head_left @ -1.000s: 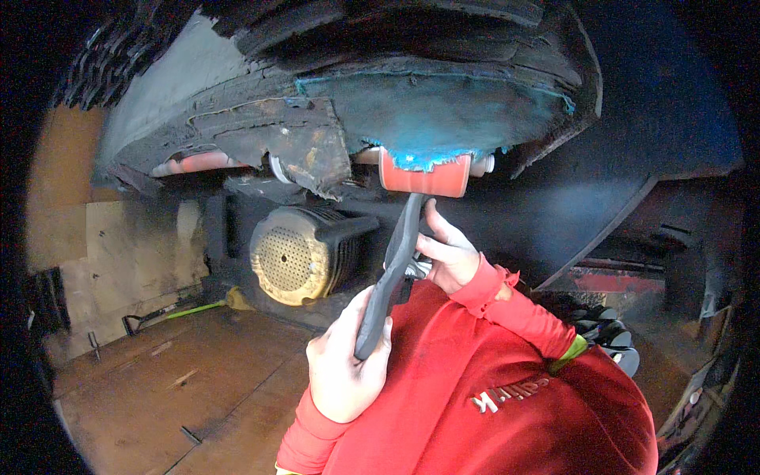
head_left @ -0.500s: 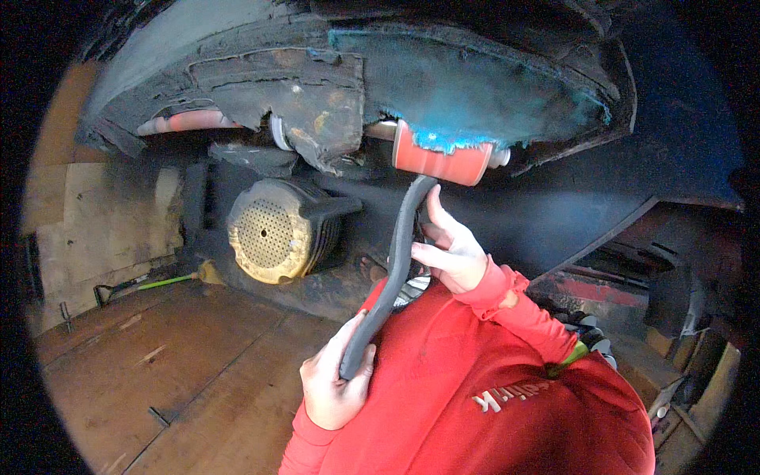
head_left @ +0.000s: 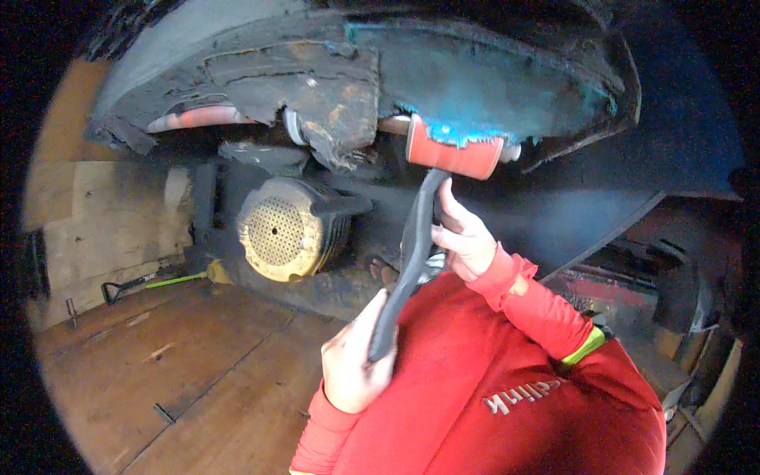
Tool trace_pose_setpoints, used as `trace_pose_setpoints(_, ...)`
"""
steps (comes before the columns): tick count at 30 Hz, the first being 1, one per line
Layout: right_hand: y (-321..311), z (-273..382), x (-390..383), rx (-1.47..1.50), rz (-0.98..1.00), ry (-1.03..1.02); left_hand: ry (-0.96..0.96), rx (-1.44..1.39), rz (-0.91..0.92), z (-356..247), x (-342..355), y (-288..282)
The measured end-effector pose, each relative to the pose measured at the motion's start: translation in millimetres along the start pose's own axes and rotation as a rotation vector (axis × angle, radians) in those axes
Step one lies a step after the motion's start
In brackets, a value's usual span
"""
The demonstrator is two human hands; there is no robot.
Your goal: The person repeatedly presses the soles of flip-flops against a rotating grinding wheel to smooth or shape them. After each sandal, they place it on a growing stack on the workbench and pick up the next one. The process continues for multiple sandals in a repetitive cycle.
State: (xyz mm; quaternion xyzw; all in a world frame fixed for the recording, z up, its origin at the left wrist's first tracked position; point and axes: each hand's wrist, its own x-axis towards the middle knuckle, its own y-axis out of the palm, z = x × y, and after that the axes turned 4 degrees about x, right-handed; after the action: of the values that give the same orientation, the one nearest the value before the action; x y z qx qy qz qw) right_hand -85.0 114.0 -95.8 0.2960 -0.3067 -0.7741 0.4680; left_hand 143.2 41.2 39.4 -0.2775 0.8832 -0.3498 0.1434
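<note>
I hold a thick, dark grey, flexible piece [head_left: 413, 257], seen nearly edge-on, that looks like rubber or padding; its exact kind I cannot tell. My left hand [head_left: 350, 356] grips its lower end, fingers and thumb on either side. Higher up, my right hand [head_left: 469, 244] holds it from the right, with the index finger pointing up along it. Its top end comes up to a red roller-like cylinder [head_left: 453, 154]; whether they touch I cannot tell. A frayed dark cover with bright blue patches [head_left: 491, 95] hangs over that cylinder.
Beyond my hands, a round perforated yellowish cover [head_left: 277, 229] sits low on the dark machine body. Brown floor panels [head_left: 158, 380] spread at the left, with a green-handled tool [head_left: 178, 279] by the wooden wall [head_left: 119, 214]. A dark frame edge [head_left: 606, 241] slants at the right.
The grey piece has turned slightly, showing more of its broad face. My left hand has moved a little up and right with its lower end. The whole view has shifted slightly.
</note>
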Motion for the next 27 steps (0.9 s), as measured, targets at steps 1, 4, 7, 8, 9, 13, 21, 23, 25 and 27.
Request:
trace_pose_setpoints(1,-1,-5,-3,-0.155,-0.090,-0.046,-0.108,-0.004,0.023,17,-13,8)
trace_pose_setpoints(4,-8,-15,-7,-0.682,-0.112,-0.205,-0.263,-0.293,0.140,64,-12,40)
trace_pose_setpoints(7,-16,-18,-7,-1.235,-0.169,-0.510,-0.066,-0.499,0.007,79,41,67)
trace_pose_setpoints(8,-18,-17,-9,-1.174,-0.185,-0.461,-0.099,-0.616,-0.023,74,63,82)
trace_pose_setpoints(9,-19,-16,-7,-1.205,-0.153,-0.451,-0.073,-0.734,-0.101,68,91,95)
trace_pose_setpoints(13,-19,-9,-5,-1.036,-0.005,-0.435,-0.055,-0.471,-0.082,40,149,106)
trace_pose_setpoints(21,-5,-6,4,-0.527,0.023,0.045,-0.038,-0.165,-0.121,24,158,81)
trace_pose_setpoints(23,-3,-6,7,-0.506,0.048,0.007,-0.048,-0.123,-0.105,24,161,79)
trace_pose_setpoints(25,-2,-6,7,-0.419,0.050,0.034,-0.076,-0.140,-0.075,24,163,78)
trace_pose_setpoints(27,-1,-6,6,-0.352,0.047,0.069,-0.113,-0.132,-0.056,24,160,77)
